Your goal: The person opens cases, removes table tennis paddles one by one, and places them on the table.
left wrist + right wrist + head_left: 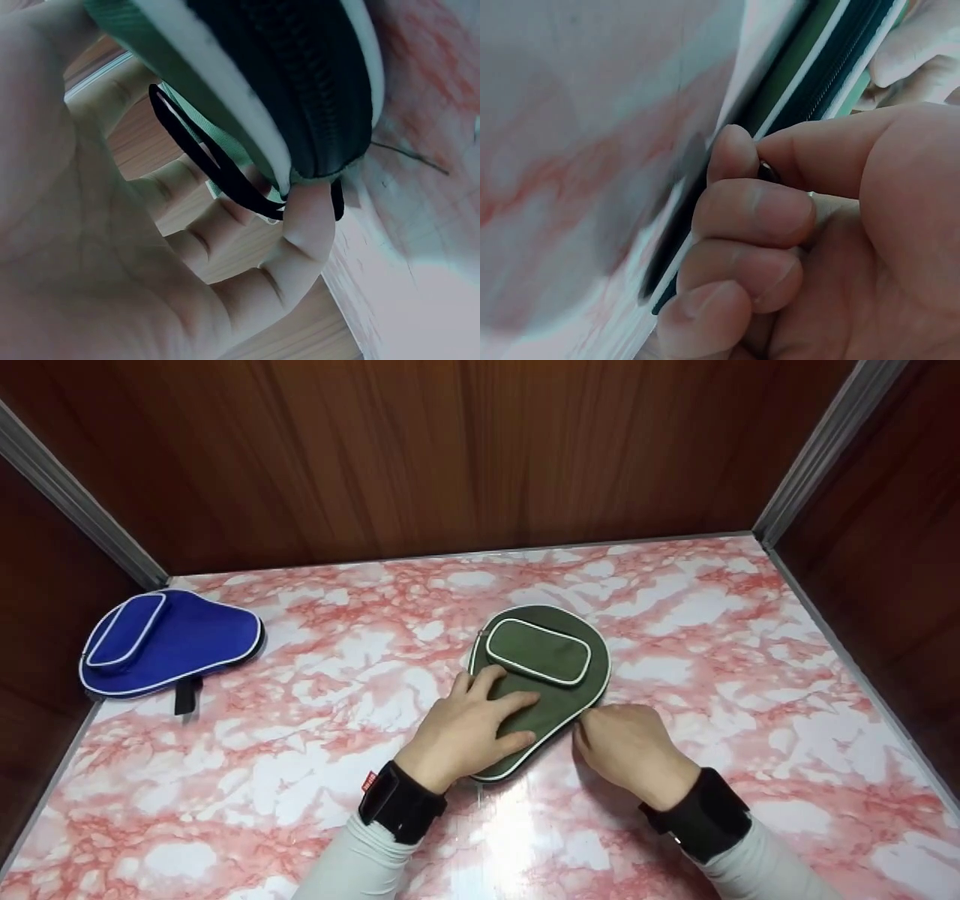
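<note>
A green paddle case (517, 705) with white piping and a small front pocket lies flat on the table. My left hand (469, 727) rests on its left part with fingers spread, one fingertip touching the zipped side where a black loop strap (202, 157) hangs. At the case's lower right edge my right hand (626, 746) has its fingers curled; in the right wrist view its thumb and forefinger pinch a small zipper pull (766, 172), mostly hidden. The black zipper (832, 82) runs along the side between the white edges.
A blue paddle case (202, 637) with a pocket and a black strap (184, 696) lies at the far left. The red-and-white marbled tabletop (337, 780) is bounded by dark wooden panels (465, 457) at the back and sides.
</note>
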A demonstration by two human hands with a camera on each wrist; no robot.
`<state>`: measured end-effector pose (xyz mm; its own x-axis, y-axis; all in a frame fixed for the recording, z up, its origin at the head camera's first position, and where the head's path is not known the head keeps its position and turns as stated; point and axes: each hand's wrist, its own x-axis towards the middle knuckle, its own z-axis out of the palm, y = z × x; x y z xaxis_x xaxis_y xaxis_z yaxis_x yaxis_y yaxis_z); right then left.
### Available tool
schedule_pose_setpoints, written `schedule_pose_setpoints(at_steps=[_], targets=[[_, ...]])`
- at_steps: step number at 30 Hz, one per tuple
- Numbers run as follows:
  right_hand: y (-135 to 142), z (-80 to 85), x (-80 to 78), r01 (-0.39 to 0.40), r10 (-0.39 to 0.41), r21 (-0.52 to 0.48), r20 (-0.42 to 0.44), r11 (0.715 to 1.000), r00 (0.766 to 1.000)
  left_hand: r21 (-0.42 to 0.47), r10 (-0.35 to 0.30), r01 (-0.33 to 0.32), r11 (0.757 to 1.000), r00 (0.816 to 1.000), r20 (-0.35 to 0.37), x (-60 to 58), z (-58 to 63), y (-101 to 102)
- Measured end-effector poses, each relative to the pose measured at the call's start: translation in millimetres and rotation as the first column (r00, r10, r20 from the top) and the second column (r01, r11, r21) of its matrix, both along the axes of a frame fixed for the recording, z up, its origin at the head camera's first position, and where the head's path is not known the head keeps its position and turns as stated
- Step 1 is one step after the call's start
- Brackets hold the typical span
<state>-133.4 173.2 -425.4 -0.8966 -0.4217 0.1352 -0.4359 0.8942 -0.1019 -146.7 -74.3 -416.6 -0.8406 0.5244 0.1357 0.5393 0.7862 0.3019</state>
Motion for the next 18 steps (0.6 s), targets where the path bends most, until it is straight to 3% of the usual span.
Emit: schedule_pose_setpoints(at_steps=[13,18], targets=[[-6,-1.9,0.7,-0.042,0.042,-0.020,-0.012,0.999,0.999,-0.049,0.057,-0.059,0.997,0.998,-0.037,3.7,-3.7,10],[2,0.4,-9.9,-0.020,0.020,-0.018,0.023,1.000,1.000,-0.066,0.017,-0.018,0.998,1.000,-0.017,4.7,-0.4,13]])
